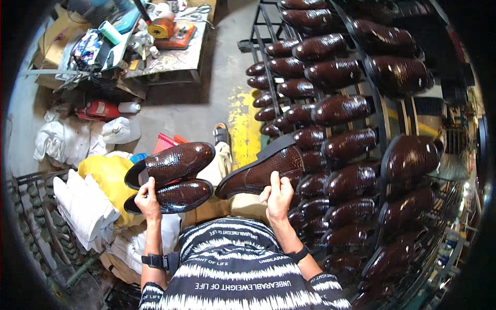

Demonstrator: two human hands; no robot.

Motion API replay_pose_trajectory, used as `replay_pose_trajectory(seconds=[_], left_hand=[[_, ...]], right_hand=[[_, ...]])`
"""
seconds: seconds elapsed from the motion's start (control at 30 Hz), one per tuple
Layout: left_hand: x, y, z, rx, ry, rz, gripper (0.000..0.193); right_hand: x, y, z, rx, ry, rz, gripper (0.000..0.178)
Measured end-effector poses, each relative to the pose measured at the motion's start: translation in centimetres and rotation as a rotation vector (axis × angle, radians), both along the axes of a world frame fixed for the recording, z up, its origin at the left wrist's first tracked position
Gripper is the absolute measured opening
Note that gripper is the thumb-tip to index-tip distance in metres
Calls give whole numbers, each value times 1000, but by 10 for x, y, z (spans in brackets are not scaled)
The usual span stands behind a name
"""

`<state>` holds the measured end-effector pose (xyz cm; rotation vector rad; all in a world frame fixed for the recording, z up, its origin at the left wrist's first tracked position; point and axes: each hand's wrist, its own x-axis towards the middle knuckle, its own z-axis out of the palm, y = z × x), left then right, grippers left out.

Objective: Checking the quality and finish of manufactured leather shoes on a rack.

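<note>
Presumably so both fit one hold, the left grip [149, 201] pinches two glossy dark-brown, leather-look shoes [178, 161] near their openings; the right grip [279, 199] clasps a matching third shoe [256, 174], sole tipped upward, with a shoe-laden black metal rack [383, 116] to that grip's right.

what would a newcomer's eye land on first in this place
Probably the racked rows of glossy, reptile-textured dark brown dress shoes filling the right side. Then, in the middle, two similar shoes in the person's left grip and another shoe tilted heel-up in the right grip. The bright orange machine on the cluttered workbench, upper left, may also stand out.
</note>
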<state>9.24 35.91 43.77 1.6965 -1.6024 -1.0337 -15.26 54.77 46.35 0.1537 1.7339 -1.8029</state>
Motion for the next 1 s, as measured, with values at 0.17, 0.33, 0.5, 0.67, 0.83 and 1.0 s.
replay_pose_trajectory(seconds=[0.17,0.33,0.5,0.67,0.83,1.0], left_hand=[[-21,-50,-22,49,27,42,25],[-48,-129,-54,122,57,30,25],[-80,-217,-68,165,93,-52,22],[-94,-289,-66,205,71,-120,19],[-100,-325,-73,239,-15,-130,17],[-117,-333,-88,246,-15,-109,17]], right_hand=[[-27,-47,-4,-52,-21,15,32],[-53,-140,9,83,68,43,27],[-78,-221,-24,447,409,243,12],[-114,-299,-21,541,929,440,8],[-139,-339,-27,573,1167,745,37],[-157,-358,-62,514,1122,789,41]])
